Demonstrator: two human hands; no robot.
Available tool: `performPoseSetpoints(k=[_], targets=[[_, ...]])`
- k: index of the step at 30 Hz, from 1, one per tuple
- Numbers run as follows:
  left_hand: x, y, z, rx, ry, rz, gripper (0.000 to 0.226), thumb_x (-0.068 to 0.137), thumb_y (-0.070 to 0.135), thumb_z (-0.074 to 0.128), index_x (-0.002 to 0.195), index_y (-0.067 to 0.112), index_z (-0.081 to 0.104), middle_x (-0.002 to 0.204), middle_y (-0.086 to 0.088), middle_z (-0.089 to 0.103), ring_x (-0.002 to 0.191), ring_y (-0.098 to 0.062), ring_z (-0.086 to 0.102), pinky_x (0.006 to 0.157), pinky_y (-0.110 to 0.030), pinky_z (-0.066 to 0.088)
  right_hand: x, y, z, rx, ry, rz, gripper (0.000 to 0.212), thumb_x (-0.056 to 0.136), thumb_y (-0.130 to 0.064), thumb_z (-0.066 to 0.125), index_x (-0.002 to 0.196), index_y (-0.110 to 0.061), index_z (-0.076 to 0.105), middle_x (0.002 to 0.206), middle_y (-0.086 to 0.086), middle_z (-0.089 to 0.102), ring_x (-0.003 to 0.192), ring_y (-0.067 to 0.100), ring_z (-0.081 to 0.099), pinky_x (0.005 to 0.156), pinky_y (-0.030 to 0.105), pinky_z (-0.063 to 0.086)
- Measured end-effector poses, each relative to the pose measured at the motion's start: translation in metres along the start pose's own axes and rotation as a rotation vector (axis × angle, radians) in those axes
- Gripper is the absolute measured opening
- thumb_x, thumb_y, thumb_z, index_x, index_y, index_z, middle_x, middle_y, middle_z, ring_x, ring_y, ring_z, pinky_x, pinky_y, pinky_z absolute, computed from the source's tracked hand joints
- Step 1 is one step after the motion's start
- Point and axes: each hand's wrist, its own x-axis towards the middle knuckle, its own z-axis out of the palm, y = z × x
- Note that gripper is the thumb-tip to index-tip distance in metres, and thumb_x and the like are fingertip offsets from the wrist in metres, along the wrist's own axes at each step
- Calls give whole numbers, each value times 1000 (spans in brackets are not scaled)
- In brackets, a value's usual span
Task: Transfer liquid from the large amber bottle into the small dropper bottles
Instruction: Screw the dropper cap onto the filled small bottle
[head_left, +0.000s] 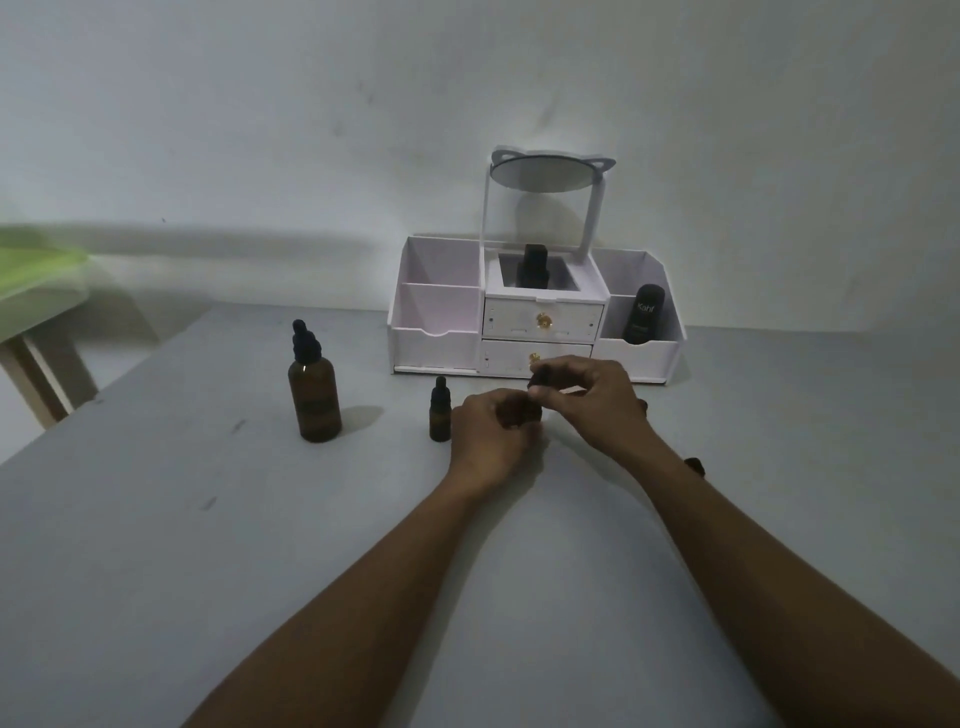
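Two bare forearms reach forward over a grey table (156, 545), seen from above in dim light. Beyond both hands, against the wall, stands one white desk organiser (436, 343) with one round mirror (543, 174) on top. It holds two dark containers: a black tube (643, 314) in the compartment beyond the right hand, and a dark bottle (534, 265) in the centre well.

One large amber bottle (314, 400) stands upright well to the left of the left hand. Its dropper top is still on, so drawing liquid does not seem to have begun.

The left hand (485, 441) curls around a held dropper bottle (535, 414), which the fingers mostly hide. The right hand (592, 400), just beside and slightly beyond the left, pinches the dark dropper cap (539, 375) between thumb and fingertips. I cannot tell whether the cap is coming off or going on.

One free dropper bottle (440, 415), capped, stands just left of the left hand. That makes two small bottles for certain. Two small dark shapes (694, 466) peek out along the outer side of the right wrist and forearm. They may be further bottles but are too hidden to say. Fill levels are unreadable, and the filling itself appears to lie ahead.
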Motion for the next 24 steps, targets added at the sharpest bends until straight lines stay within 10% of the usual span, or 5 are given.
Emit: performPoseSetpoints(k=[24], targets=[[5, -8, 0, 25, -18, 37, 31, 85, 10, 71, 116, 16, 69, 113, -1, 71, 102, -16, 67, 96, -32, 51, -14, 12, 22, 84, 165, -98, 36, 82, -17, 82, 116, -19, 73, 102, -12, 70, 87, -11, 65, 71, 2, 49]])
